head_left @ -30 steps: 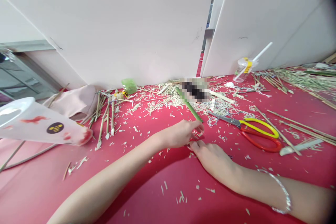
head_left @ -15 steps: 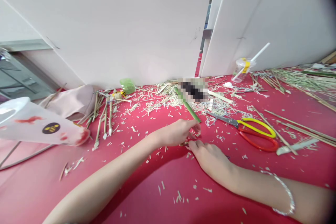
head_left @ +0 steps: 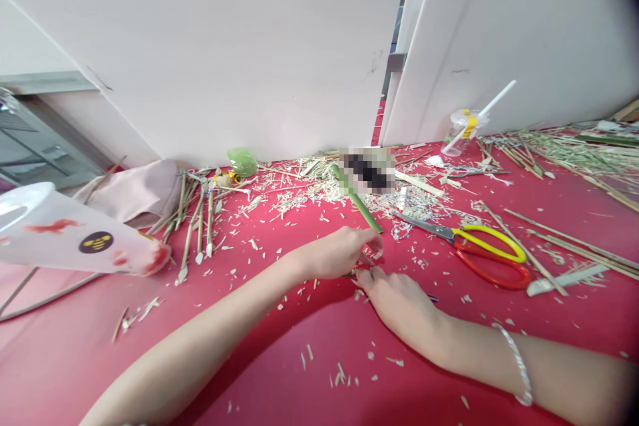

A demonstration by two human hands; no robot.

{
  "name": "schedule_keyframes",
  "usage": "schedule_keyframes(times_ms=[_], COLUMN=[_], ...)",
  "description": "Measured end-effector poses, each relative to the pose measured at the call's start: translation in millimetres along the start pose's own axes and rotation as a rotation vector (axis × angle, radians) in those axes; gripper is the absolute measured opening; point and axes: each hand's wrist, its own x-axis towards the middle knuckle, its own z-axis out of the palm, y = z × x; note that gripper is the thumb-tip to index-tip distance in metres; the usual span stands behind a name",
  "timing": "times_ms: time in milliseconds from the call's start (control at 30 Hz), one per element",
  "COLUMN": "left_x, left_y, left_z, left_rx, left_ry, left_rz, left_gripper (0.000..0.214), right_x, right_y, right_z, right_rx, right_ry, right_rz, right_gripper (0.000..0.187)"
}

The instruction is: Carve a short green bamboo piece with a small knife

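Note:
My left hand [head_left: 342,253] and my right hand [head_left: 397,296] meet over the red table [head_left: 279,373], fingertips almost touching. The left fingers are curled with thumb and forefinger close together. My right fingers are bent inward and pressed together. Whatever lies between them is small and mostly covered, so its kind does not show. A thin dark tip [head_left: 433,297] pokes out beside the back of my right hand. Just beyond my left hand lies a green strip of stalk [head_left: 367,213]. Scissors [head_left: 449,234] with yellow and red handles rest open to the right.
A white cup [head_left: 64,229] with red smears leans at the left, near a pink cloth bag [head_left: 140,193]. Split sticks [head_left: 200,233] lie beside it. Pale shavings [head_left: 299,193] litter the table before white boards [head_left: 224,66]. A clear cup [head_left: 462,133] holds a straw.
The bracelet on my right wrist has slid toward the hand. More of the dark tip shows beside my right hand. Both hands stay in nearly the same place.

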Motion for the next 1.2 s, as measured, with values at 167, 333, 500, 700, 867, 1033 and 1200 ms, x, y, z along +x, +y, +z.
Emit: schedule_keyframes(times_ms=[167,333,500,700,867,1033,1200], left_x=[-1,-1,-1,-1,0,0,-3], left_y=[-1,2,1,2,4,1,0], left_z=[1.3,3.7,6.0,5.5,4.3,5.9,-2.5], left_rx=[0.017,0.01,-0.022,0.018,0.094,0.141,0.14], left_ry=[0.028,0.043,0.072,0.093,0.076,0.064,0.021], left_rz=[0.027,-0.046,-0.069,-0.051,-0.03,-0.001,0.087], left_gripper=[0.037,0.041,0.039,0.037,0.037,0.037,0.035], right_x=[-1,-1,-2,-4,-5,-3,-3], right_y=[-3,-5,-6,-9,-10,-7,-8], right_z=[2,5,8,11,9,6,1], right_rx=[-0.036,-0.057,-0.073,-0.103,-0.092,-0.032,-0.014], right_ry=[0.057,0.026,0.048,0.085,0.095,0.101,0.084], right_rz=[0.021,0.013,0.029,0.008,0.029,0.012,-0.056], right_gripper=[0.027,0.028,0.031,0.032,0.029,0.028,0.031])
